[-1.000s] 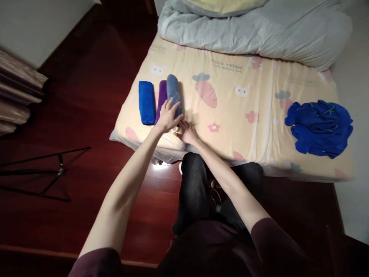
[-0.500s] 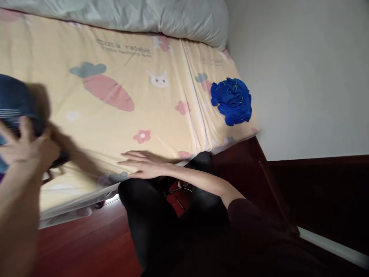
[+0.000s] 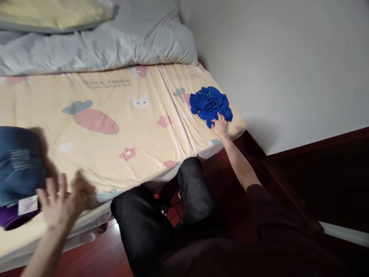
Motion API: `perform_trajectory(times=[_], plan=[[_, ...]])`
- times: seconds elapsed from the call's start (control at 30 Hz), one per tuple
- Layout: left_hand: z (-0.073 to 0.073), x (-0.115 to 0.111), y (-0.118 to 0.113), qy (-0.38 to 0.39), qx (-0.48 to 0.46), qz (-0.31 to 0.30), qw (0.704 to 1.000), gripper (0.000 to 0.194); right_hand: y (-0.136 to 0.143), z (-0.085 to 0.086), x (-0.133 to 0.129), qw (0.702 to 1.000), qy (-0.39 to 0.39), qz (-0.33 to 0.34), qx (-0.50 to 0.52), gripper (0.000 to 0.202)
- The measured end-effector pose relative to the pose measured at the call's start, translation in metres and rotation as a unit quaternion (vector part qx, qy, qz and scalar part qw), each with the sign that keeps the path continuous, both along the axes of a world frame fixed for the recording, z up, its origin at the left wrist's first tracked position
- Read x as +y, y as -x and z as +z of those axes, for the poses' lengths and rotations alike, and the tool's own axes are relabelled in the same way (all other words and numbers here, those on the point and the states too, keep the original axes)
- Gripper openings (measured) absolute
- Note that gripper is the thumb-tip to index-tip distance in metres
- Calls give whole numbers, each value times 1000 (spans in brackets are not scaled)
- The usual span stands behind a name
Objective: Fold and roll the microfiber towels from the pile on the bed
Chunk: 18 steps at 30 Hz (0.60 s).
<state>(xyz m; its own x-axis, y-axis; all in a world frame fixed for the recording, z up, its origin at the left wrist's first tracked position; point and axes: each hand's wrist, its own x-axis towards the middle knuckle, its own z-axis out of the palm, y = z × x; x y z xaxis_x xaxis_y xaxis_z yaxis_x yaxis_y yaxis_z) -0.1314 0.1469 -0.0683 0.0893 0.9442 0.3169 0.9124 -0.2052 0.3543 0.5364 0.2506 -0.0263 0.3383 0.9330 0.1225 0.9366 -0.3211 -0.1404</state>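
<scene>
A crumpled blue garment (image 3: pixel 210 103) with thin green stitching lies near the right end of the bed. My right hand (image 3: pixel 220 126) is on its near edge, thumb and fingers closing on the cloth. Over at the left, a folded pile with dark blue denim (image 3: pixel 21 165) on top shows a purple cloth (image 3: pixel 17 219) and a white label (image 3: pixel 28 205) at its near side. My left hand (image 3: pixel 59 204) hovers just right of that pile, fingers spread and holding nothing, slightly blurred.
The bed has a yellow sheet (image 3: pixel 147 134) printed with carrots, flowers and a rabbit. A rolled grey quilt (image 3: pixel 115 50) runs along the back, with a yellow pillow-like item (image 3: pixel 54 13) above. A white wall (image 3: pixel 276 69) bounds the right; my knees (image 3: pixel 141 219) meet the bed's edge.
My right hand has gone from the bed's front edge to the blue garment at the right. My left hand has come off the denim pile. The view has tilted upward.
</scene>
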Motion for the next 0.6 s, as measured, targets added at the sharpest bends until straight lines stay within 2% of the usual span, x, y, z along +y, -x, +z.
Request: perform_trajectory(times=[0.1,0.17,0.27,0.33,0.4,0.47,0.6], plan=[[-28,-84,-36,50,-8,-56,997,54,-25,6,-4,995,98,-12,-20,37],[-46,-147,-58,105,-61,-62,991,60,-31,9,-7,993,116,-11,-16,42],[-64,-232,-81,135,-108,25,985,67,-29,13,-21,996,86,17,8,43],[-68,-272,-91,160,-132,78,975,67,-19,13,-41,997,49,45,40,39],[-66,-296,-100,170,-154,112,967,67,-3,8,-72,994,5,72,82,33],[-59,-306,-110,164,-168,128,964,65,17,1,-110,987,-43,92,123,27],[-31,-298,-135,128,-168,113,971,55,54,-9,-184,950,-111,179,230,18]])
